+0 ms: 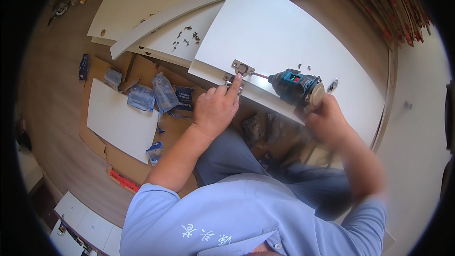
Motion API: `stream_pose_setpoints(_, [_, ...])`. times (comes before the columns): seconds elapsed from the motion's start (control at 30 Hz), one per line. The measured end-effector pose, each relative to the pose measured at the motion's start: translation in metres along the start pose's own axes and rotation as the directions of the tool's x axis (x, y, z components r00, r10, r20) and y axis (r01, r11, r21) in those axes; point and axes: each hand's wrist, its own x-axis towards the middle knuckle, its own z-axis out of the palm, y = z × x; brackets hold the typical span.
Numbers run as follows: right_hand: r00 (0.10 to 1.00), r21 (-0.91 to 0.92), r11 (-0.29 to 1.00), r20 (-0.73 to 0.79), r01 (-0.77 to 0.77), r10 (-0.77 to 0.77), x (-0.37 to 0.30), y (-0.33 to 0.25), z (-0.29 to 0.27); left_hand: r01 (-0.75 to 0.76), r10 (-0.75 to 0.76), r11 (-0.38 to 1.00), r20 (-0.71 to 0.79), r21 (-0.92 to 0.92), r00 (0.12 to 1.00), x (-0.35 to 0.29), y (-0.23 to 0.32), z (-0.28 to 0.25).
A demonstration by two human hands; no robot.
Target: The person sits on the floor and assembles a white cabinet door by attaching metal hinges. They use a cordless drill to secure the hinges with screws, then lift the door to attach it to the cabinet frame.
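"At the near edge of the large white panel, head view: what do the hands hold?"

"Left hand: index finger outstretched, its tip on the metal hinge; the other fingers curl inward. Right hand: closed round the grip of a teal-and-black power driver."

"Position of the hinge?"

"Its plate lies on the panel's top face, close to the left corner of the near edge; its arm reaches over that edge toward the person."

"And the driver?"

"Held over the panel, nose pointing left. The slim bit reaches the right end of the hinge plate. Cannot tell whether it is seated in a screw. Right forearm blurred."

"Loose items nearby?"

"Two small fasteners lie on the panel just beyond the driver. More dark fasteners are scattered on a second white panel to the left, beside a long white strip."

"Lower left?"

"Cardboard on the floor, carrying a smaller white board and crumpled, bluish clear bags."
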Motion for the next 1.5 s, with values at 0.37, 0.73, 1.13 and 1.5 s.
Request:
stream_pose_setpoints(0.37, [0.995,-0.346,0.933,0.065,0.096,-0.079,0.009,-0.045,-0.008,0.019,-0.019,1.000,-0.001,0.000,1.000,0.001,0.002,-0.001])
stream_pose_setpoints(0.73, [0.987,-0.706,0.697,0.157,0.127,-0.021,0.046,-0.091,-0.005,0.019,-0.019,0.999,-0.002,-0.035,1.000,0.000,0.005,-0.005])
stream_pose_setpoints(1.13, [0.988,-0.037,0.999,-0.149,0.022,-0.027,-0.124,0.014,-0.069,-0.068,0.024,0.970,-0.188,-0.232,0.982,0.004,0.058,-0.022])
stream_pose_setpoints(1.5, [0.931,0.221,0.964,-0.298,-0.149,0.212,-0.214,0.099,-0.078,-0.030,0.052,0.930,0.052,-0.366,0.997,0.139,0.126,0.062])
